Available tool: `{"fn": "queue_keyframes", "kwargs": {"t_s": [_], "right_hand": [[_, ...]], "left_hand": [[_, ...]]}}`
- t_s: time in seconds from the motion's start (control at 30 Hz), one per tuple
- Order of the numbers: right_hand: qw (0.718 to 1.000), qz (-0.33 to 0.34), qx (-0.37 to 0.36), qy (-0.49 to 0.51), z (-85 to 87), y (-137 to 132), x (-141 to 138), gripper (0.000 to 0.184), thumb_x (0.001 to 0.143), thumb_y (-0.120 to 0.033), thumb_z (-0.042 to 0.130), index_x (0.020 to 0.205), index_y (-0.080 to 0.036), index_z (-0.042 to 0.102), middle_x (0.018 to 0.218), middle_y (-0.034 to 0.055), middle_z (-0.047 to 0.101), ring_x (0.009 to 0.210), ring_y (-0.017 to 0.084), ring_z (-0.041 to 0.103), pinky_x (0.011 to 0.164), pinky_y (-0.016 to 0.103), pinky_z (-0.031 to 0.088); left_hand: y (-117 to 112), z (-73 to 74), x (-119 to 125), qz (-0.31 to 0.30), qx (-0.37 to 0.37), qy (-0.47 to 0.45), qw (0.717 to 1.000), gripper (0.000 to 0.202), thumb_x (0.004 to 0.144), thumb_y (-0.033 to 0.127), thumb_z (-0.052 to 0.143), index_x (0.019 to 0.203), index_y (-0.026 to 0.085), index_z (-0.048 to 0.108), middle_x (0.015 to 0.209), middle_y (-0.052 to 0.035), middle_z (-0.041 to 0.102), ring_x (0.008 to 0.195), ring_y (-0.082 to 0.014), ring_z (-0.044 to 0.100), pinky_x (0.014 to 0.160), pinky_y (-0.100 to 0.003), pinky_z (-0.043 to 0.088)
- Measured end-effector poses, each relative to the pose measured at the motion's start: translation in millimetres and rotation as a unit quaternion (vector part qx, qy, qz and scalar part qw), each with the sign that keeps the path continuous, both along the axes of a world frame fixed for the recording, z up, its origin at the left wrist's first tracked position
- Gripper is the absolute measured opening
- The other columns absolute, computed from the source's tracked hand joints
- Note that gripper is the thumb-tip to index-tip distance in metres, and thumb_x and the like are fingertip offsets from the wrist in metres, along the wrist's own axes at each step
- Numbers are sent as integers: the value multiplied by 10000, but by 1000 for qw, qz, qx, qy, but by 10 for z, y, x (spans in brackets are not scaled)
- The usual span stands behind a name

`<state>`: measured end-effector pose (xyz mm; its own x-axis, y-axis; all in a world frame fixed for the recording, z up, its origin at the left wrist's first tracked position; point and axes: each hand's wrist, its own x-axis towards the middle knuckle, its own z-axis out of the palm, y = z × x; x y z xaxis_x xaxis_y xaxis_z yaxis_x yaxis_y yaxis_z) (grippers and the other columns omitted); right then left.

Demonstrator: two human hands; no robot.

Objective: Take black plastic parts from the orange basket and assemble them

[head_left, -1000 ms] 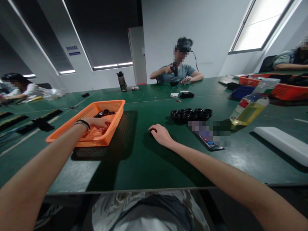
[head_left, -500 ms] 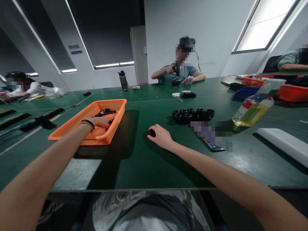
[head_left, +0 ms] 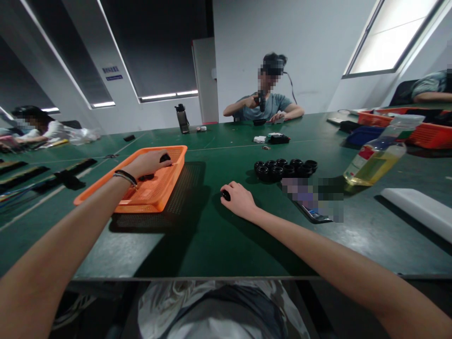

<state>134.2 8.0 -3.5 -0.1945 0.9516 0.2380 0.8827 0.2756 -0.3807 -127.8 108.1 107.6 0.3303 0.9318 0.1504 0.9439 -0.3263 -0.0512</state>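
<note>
My left hand (head_left: 148, 163) is raised over the orange mesh basket (head_left: 160, 204), its fingers closed on a small black part (head_left: 165, 158). More dark pieces lie in the basket below that hand, partly covered by it. On the green table, to the right of the basket, my right hand (head_left: 240, 200) rests with its fingers wrapped round a small black rounded part (head_left: 225, 195). Beyond it stands a tight cluster of black ring-like parts (head_left: 283, 170) with open tops. The exact kind of the held parts is too small to make out.
A phone (head_left: 314, 214) lies right of my right hand. Further right are a bottle of yellow liquid (head_left: 374, 162) and a long white object (head_left: 420, 212). Cables and dark strips (head_left: 70, 176) lie left. A person (head_left: 266, 106) sits opposite, near a dark bottle (head_left: 181, 118).
My left hand has lifted from low in the basket and now holds the black part higher. My right hand keeps its grip in nearly the same place.
</note>
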Motion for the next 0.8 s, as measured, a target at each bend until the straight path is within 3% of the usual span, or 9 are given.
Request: {"fn": "queue_keyframes", "kwargs": {"t_s": [0.13, 0.37, 0.57, 0.7, 0.8], "right_hand": [[1000, -20, 8, -14, -7, 32, 29, 257, 784, -298, 491, 996, -197, 594, 998, 88, 571, 932, 223, 530, 708, 327, 481], [998, -31, 26, -38, -31, 59, 65, 268, 789, -321, 479, 1008, -224, 599, 954, 80, 566, 890, 212, 535, 648, 286, 442], [997, -62, 40, -30, -63, 76, 90, 250, 777, -299, 496, 992, -247, 611, 959, 69, 560, 897, 205, 523, 657, 274, 429], [997, -53, 40, -32, -69, 91, 110, 266, 786, -307, 483, 1013, -239, 604, 976, 85, 551, 896, 218, 521, 660, 294, 439], [998, -52, 28, -34, -48, 95, 113, 283, 785, -301, 486, 1038, -233, 596, 995, 94, 545, 905, 224, 517, 666, 305, 448]], "left_hand": [[-101, 116, 204, -36, 61, 25, 997, 366, 810, 440, 373, 1015, 170, 513, 997, -94, 610, 852, -232, 572, 691, -291, 418], [-329, 130, 610, -156, 48, 53, 985, 332, 823, 396, 384, 1053, 182, 492, 1026, -62, 583, 889, -198, 555, 741, -277, 417], [-587, -65, 951, -237, -16, 117, 964, 288, 810, 358, 477, 1051, 202, 467, 1048, -61, 578, 910, -198, 563, 733, -269, 418], [-694, -284, 1085, -225, -61, 167, 958, 281, 783, 340, 539, 997, 172, 469, 946, -94, 613, 847, -228, 592, 683, -278, 425], [-676, -449, 1089, -228, -70, 147, 960, 310, 764, 356, 571, 972, 160, 452, 917, -113, 618, 831, -253, 604, 660, -288, 427]]}}
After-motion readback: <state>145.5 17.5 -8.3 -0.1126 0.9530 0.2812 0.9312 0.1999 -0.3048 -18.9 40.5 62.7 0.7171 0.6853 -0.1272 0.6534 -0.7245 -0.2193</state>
